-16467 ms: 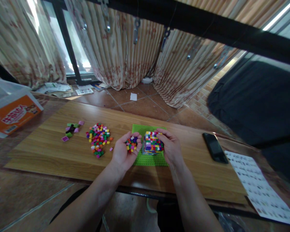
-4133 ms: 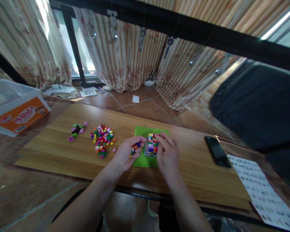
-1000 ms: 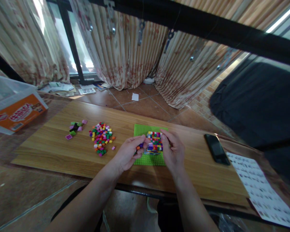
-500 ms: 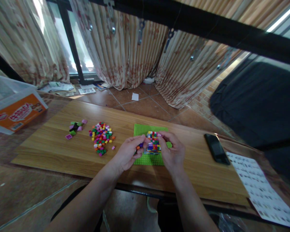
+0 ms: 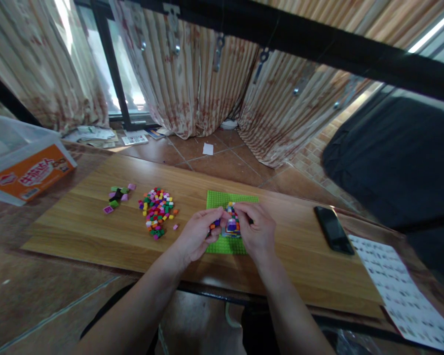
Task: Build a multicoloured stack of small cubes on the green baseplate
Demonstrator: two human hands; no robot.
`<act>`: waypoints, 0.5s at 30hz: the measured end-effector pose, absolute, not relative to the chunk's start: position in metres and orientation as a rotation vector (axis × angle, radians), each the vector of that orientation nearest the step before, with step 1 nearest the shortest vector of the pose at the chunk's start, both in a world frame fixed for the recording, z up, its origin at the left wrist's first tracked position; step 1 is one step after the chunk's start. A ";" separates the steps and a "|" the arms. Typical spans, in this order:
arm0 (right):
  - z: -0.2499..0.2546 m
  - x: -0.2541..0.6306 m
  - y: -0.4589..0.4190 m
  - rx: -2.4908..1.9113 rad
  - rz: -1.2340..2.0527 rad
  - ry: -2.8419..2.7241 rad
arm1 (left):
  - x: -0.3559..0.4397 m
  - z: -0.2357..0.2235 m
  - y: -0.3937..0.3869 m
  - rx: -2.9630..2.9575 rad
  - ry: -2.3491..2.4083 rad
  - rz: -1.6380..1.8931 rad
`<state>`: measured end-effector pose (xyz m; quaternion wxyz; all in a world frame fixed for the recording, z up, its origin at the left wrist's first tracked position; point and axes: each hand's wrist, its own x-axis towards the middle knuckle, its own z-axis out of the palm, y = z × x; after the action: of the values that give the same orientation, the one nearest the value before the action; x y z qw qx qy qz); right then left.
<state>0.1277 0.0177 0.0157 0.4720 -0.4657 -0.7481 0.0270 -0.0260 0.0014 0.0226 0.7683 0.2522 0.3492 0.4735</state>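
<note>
A green studded baseplate (image 5: 215, 198) lies on the wooden board, bearing a block of many small coloured bricks (image 5: 232, 227). To its left, my left hand (image 5: 198, 231) has its fingers curled round several small bricks (image 5: 213, 225), orange and dark blue ones showing. Its thumb and fingertip come together close to the block's left side. Over the block's right part, my right hand (image 5: 259, 229) is closed, thumb and fingers bent together at its top. Whatever is between those fingertips is hidden. The hand covers much of the block and the plate's right side.
A pile of small coloured bricks (image 5: 158, 209) lies left of my left hand, with a smaller group of pink, green and black pieces (image 5: 117, 195) beyond. A phone (image 5: 333, 230) and a printed sheet (image 5: 395, 286) lie at right. A clear plastic box (image 5: 29, 167) stands far left.
My right hand has shifted left across the block, covering more of it, and its fingers have drawn together. My left hand keeps nearly the same place. The view has shifted slightly.
</note>
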 end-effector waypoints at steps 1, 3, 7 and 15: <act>0.016 0.128 0.018 -1.128 0.031 -1.856 | -0.026 0.023 0.001 0.550 0.761 1.027; 0.017 0.130 0.018 -1.116 -0.031 -1.904 | -0.026 0.023 0.001 0.555 0.764 1.030; 0.016 0.133 0.016 -1.142 -0.129 -1.958 | -0.027 0.022 0.001 0.559 0.763 1.045; 0.012 0.134 0.017 -1.178 -0.197 -1.969 | -0.027 0.022 0.001 0.563 0.760 1.054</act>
<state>0.1340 0.0170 0.0122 0.4071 -0.4673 -0.7809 -0.0780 -0.0267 0.0005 0.0220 0.7597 0.2584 0.3490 0.4841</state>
